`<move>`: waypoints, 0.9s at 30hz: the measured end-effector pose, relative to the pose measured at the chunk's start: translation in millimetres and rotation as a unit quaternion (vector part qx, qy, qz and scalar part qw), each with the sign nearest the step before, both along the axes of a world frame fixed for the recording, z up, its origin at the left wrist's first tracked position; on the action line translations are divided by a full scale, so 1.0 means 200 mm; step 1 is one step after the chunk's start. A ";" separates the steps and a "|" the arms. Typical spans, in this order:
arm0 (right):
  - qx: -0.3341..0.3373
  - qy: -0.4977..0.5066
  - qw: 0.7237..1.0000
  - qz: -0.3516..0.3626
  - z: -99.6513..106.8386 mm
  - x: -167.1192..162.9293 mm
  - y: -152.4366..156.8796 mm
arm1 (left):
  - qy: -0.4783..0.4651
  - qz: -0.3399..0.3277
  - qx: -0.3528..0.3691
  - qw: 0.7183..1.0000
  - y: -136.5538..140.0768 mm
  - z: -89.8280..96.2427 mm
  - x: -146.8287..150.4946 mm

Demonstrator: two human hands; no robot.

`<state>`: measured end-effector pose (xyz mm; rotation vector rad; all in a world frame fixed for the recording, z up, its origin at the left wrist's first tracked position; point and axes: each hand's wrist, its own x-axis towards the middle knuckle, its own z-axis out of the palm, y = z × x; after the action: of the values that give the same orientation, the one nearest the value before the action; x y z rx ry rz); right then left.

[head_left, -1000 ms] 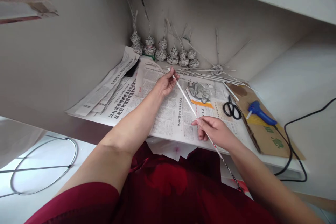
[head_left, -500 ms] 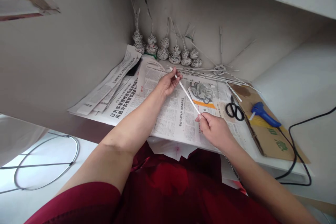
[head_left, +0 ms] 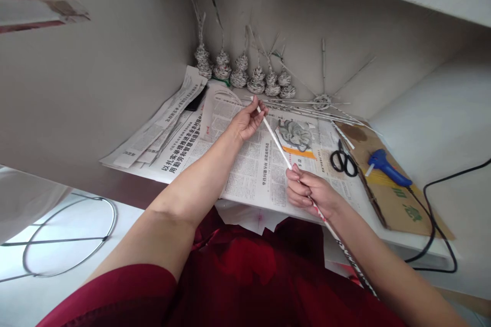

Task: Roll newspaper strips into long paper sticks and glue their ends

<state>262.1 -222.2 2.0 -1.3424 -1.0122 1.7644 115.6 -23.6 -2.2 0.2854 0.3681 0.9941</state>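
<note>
A long thin rolled paper stick [head_left: 276, 140] slants across the newspaper, white at its upper part and printed toward its lower end. My left hand [head_left: 249, 118] pinches it near the upper tip between thumb and fingers. Lower down, my right hand [head_left: 310, 193] is closed around the same stick, whose tail runs on under my right forearm. Beneath both hands lie newspaper sheets [head_left: 245, 173]. A grey printed picture with an orange strip [head_left: 296, 138] lies just right of the stick.
Several woven paper gourds [head_left: 240, 72] stand along the back wall. Right of them sits a woven piece with spread spokes [head_left: 321, 101], near loose paper sticks [head_left: 307, 110]. Black scissors [head_left: 342, 159], a blue glue gun [head_left: 388, 167] and cardboard [head_left: 399, 209] lie at right. Paper strips [head_left: 161, 117] lie left.
My right hand has turned, its fingers now showing wrapped around the stick. The stick's printed lower part has come into view beside my right forearm. My left hand stays nearly in place.
</note>
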 end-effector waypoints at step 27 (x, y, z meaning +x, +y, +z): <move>0.076 -0.369 0.926 -0.002 0.00 0.14 -0.41 | 0.027 0.063 0.012 0.998 0.05 -0.03 -0.03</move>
<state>290.1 -303.7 1.2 -1.9515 -1.4942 1.1303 109.7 -13.3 -7.7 0.3130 0.4275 1.1170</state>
